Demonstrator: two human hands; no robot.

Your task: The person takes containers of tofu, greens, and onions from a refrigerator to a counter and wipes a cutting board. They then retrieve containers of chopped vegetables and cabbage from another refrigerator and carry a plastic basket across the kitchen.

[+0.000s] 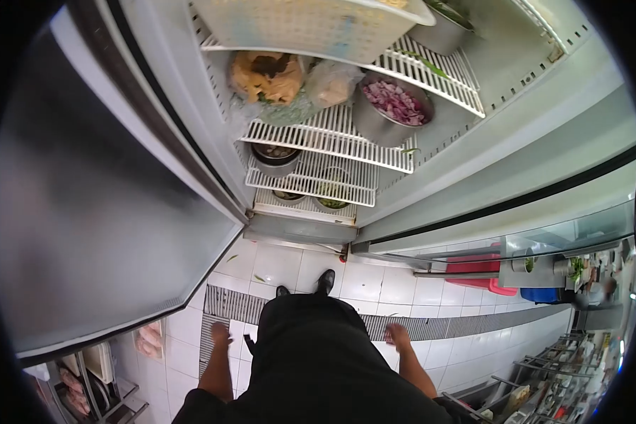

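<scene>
A: Scanning left to right. Fridge door swung open, fills the left half of the frame. Nothing on it.

B: Hands?

A: Both hang low, bottom centre, either side of the dark apron. Left hand bottom left of centre, fingers loose and part curled, holding nothing. Right hand right of centre, fingers relaxed and open, also holding nothing. Neither touches anything; both well apart from the shelves.

B: What's in the fridge?

A: Upper centre: white plastic basket on the top shelf, overhanging forward. Below it a crumpled brown bag and a clear plastic bag, both soft. Right of them a steel bowl of chopped red onion on the wire shelf.

B: Handling on the bowl?

A: Judging by look: stiff, smooth metal, likely cold and slick, uncovered, moderately heavy. Take it by the rim with both hands, keep it level or it spills.

B: Obstructions?

A: Basket edge sits just above the bowl, tight clearance for lifting. Smaller steel bowls on lower shelves. Floor drain grate at the feet. Red bin and cluttered racks at lower right.
</scene>
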